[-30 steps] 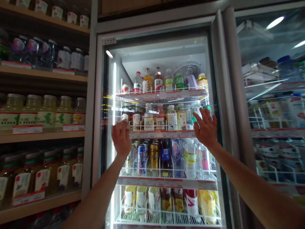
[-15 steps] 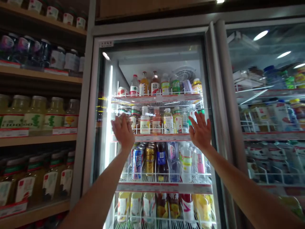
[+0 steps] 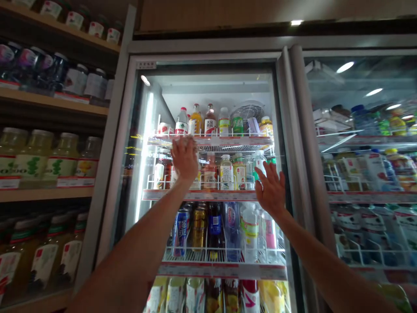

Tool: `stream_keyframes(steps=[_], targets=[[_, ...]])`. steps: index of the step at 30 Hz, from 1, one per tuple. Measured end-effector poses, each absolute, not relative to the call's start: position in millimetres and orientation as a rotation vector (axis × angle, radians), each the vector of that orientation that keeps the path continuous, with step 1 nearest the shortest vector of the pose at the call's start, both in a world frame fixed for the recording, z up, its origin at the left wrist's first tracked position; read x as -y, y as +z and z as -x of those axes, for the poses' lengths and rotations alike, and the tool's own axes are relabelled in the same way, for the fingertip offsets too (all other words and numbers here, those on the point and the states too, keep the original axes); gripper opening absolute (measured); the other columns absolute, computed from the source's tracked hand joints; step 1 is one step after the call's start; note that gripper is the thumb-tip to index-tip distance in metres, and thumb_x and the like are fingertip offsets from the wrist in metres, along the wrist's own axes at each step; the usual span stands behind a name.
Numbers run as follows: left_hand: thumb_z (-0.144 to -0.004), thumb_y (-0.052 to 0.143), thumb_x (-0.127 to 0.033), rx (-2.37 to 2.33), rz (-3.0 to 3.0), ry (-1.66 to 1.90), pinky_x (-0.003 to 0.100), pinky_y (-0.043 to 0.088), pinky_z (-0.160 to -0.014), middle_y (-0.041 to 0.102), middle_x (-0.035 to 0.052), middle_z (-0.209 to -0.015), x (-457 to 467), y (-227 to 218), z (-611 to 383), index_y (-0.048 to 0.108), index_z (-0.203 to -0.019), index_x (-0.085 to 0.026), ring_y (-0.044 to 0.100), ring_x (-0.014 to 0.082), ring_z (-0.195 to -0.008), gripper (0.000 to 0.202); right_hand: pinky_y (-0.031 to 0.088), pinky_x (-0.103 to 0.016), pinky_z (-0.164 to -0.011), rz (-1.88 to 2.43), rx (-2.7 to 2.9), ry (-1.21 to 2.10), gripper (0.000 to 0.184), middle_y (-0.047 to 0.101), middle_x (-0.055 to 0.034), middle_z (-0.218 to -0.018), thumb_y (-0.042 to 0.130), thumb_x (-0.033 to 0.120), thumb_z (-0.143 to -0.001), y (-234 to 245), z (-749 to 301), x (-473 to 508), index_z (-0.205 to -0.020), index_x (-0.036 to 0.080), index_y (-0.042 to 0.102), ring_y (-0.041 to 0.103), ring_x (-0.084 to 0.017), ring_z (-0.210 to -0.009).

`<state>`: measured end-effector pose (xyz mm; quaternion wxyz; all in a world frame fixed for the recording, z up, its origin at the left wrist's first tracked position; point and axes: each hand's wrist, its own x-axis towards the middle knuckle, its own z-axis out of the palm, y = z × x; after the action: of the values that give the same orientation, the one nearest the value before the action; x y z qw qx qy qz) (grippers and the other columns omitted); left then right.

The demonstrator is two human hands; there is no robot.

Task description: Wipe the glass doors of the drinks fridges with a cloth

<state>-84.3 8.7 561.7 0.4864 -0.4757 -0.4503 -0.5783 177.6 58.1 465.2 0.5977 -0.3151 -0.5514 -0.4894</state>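
Note:
My left hand (image 3: 185, 158) is raised in front of the glass door of a drinks fridge (image 3: 208, 65), level with the underside of the top wire shelf (image 3: 208, 141). My right hand (image 3: 270, 189) is lower and further right, its fingers spread, near the door's right edge. Neither hand holds anything. I cannot tell whether they touch the glass. Behind the door stand bottled drinks (image 3: 210, 121), with cans (image 3: 199, 228) on a lower shelf.
Wooden shelves (image 3: 48, 194) with jars and bottles of juice stand to the left of the fridge. A second glass-door fridge (image 3: 365, 87) full of bottles stands to the right. Light metal frames (image 3: 286, 130) separate the doors.
My left hand has risen and moved right across the door, and my right hand has dropped slightly. The whole view has shifted downward and left.

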Motion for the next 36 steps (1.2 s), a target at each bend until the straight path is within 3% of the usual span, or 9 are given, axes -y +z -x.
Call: stream_keyframes(steps=[5,11,17,20,23,25,28,30,36], targets=[[-0.090,0.044,-0.021,0.744,1.619,-0.829,0.047,0.027,-0.112,0.040,-0.0009,-0.144,-17,551,27,0.047,-0.131,-0.030,0.023,0.0253,-0.139,0.043,0.025,-0.045,-0.109,0.699,1.295,-1.097,0.042,0.043,-0.0087,-0.142,0.038,0.029,-0.091,465,-180,-60,-0.131,0.021,0.046,0.032,-0.022,-0.136],[-0.090,0.039,-0.021,1.125,1.203,-1.359,0.055,0.026,-0.110,0.034,0.0107,-0.147,-7,573,60,0.048,-0.132,-0.018,0.019,0.0320,-0.140,0.043,0.024,-0.044,-0.110,0.697,1.292,-1.084,0.043,0.043,-0.0071,-0.142,0.040,0.026,-0.089,465,-179,-62,-0.132,0.023,0.046,0.030,-0.021,-0.137],[-0.091,0.043,-0.026,0.719,1.650,-0.723,0.045,0.025,-0.113,0.039,-0.0015,-0.145,-13,564,42,0.044,-0.134,-0.031,0.021,0.0238,-0.140,0.043,0.023,-0.044,-0.110,0.700,1.305,-1.082,0.045,0.043,-0.0069,-0.142,0.040,0.026,-0.089,465,-180,-61,-0.134,0.024,0.044,0.030,-0.021,-0.137],[-0.090,0.045,-0.027,0.818,1.532,-0.948,0.045,0.025,-0.113,0.046,0.0018,-0.140,-8,582,80,0.051,-0.127,-0.028,0.027,0.0222,-0.137,0.038,0.025,-0.044,-0.109,0.710,1.293,-1.103,0.042,0.044,-0.0081,-0.141,0.039,0.026,-0.089,465,-179,-60,-0.131,0.022,0.046,0.031,-0.022,-0.136],[-0.092,0.038,-0.025,0.979,1.248,-1.296,0.056,0.020,-0.112,0.035,0.0134,-0.146,-4,583,106,0.048,-0.130,-0.016,0.020,0.0293,-0.140,0.041,0.025,-0.046,-0.109,0.731,1.291,-1.089,0.043,0.043,-0.0079,-0.142,0.039,0.028,-0.090,465,-178,-59,-0.132,0.023,0.044,0.032,-0.023,-0.136],[-0.092,0.038,-0.025,0.952,1.324,-1.213,0.058,0.020,-0.111,0.032,0.0118,-0.148,-5,564,100,0.044,-0.134,-0.019,0.015,0.0303,-0.141,0.043,0.025,-0.046,-0.109,0.739,1.297,-1.074,0.044,0.043,-0.0075,-0.142,0.039,0.029,-0.090,465,-179,-59,-0.133,0.023,0.044,0.032,-0.023,-0.136],[-0.091,0.043,-0.025,0.772,1.610,-0.836,0.048,0.024,-0.112,0.036,-0.0007,-0.147,-6,528,89,0.045,-0.132,-0.033,0.015,0.0247,-0.141,0.042,0.026,-0.046,-0.109,0.734,1.318,-1.063,0.043,0.044,-0.0073,-0.142,0.039,0.029,-0.089,465,-180,-58,-0.131,0.023,0.046,0.034,-0.023,-0.135],[-0.090,0.045,-0.024,0.743,1.642,-0.775,0.044,0.026,-0.113,0.037,-0.0033,-0.146,-3,514,104,0.048,-0.129,-0.036,0.017,0.0227,-0.141,0.041,0.025,-0.046,-0.109,0.732,1.328,-1.048,0.044,0.043,-0.0071,-0.142,0.039,0.029,-0.089,465,-181,-58,-0.132,0.023,0.045,0.034,-0.023,-0.135],[-0.092,0.039,-0.023,0.970,1.207,-1.282,0.056,0.017,-0.113,0.027,0.0104,-0.150,8,498,153,0.042,-0.135,-0.021,0.014,0.0273,-0.141,0.044,0.024,-0.047,-0.109,0.740,1.327,-1.009,0.045,0.042,-0.0074,-0.143,0.039,0.029,-0.089,465,-179,-57,-0.133,0.023,0.044,0.032,-0.024,-0.135]])
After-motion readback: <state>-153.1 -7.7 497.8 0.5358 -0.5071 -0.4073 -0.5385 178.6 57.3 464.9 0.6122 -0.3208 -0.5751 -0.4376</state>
